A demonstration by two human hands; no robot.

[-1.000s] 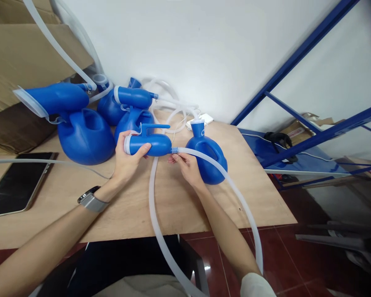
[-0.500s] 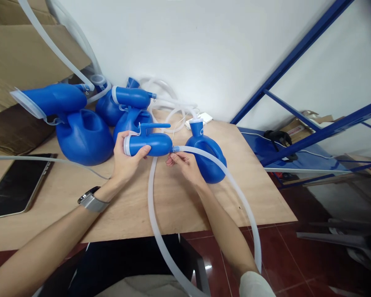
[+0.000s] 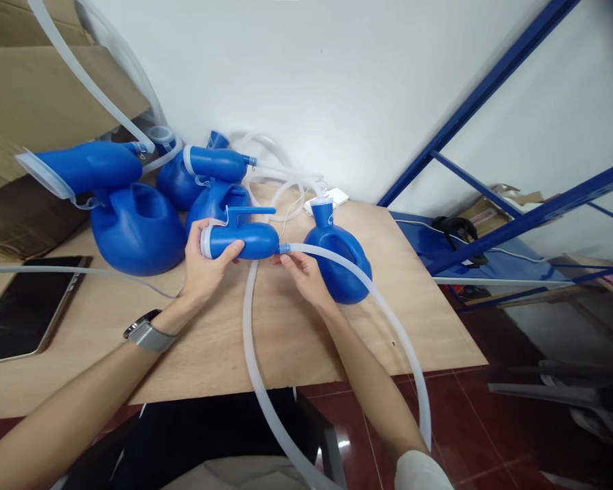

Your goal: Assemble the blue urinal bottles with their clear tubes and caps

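Observation:
My left hand (image 3: 203, 271) is wrapped round a blue plastic urinal bottle head (image 3: 253, 239), which lies level above the table with its handle upward and its white cap at the left end. A translucent hose (image 3: 355, 267) is fitted on the narrow neck at the right end. The fingers of my right hand (image 3: 307, 278) are closed at this joint, pinching the hose end from below; a small metal clip (image 3: 286, 248) shows there. The fingertips behind the neck are partly hidden. Just right of the joint, a blue jug (image 3: 344, 289) with a handle stands behind my right hand.
Several more blue jugs (image 3: 137, 238) and bottle heads (image 3: 217, 161) with hoses stand at the back left, beside cardboard boxes (image 3: 45, 102). A black tablet (image 3: 23, 313) lies on the wooden table (image 3: 209, 367). A blue metal rack (image 3: 490, 184) stands to the right.
My right fingers have risen closer round the hose joint. The bottle head stays in my left hand, and the whole view has shifted slightly.

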